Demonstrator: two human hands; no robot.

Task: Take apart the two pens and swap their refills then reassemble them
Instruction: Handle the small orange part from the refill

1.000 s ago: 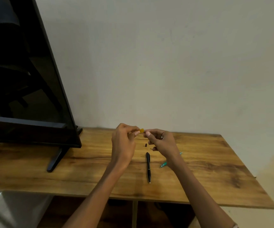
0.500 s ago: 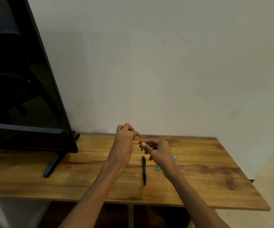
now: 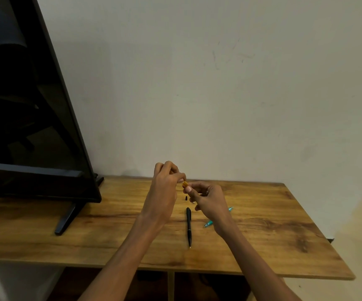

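From the head view, both hands are raised just above the wooden tabletop [image 3: 262,218], meeting over its middle. The left hand [image 3: 165,192] has its fingers curled, pinching one end of a small orange-yellow piece [image 3: 185,183]; the right hand [image 3: 206,200] pinches the other end between thumb and forefinger. What that piece is, I cannot tell; it is too small.

Below them a slim black pen [image 3: 188,227] lies on the wood, looking whole, its tip toward the near edge. A teal pen part [image 3: 208,223] lies just beside the right wrist, partly hidden under it. A tiny dark bit [image 3: 186,198] sits on the table between the hands and the black pen.

I'd judge the teal pen is mid-disassembly, the black one untouched. Next calls for setting the small piece down without losing it.

A black flat screen on a stand [image 3: 45,148] fills the left side, well clear of the work.
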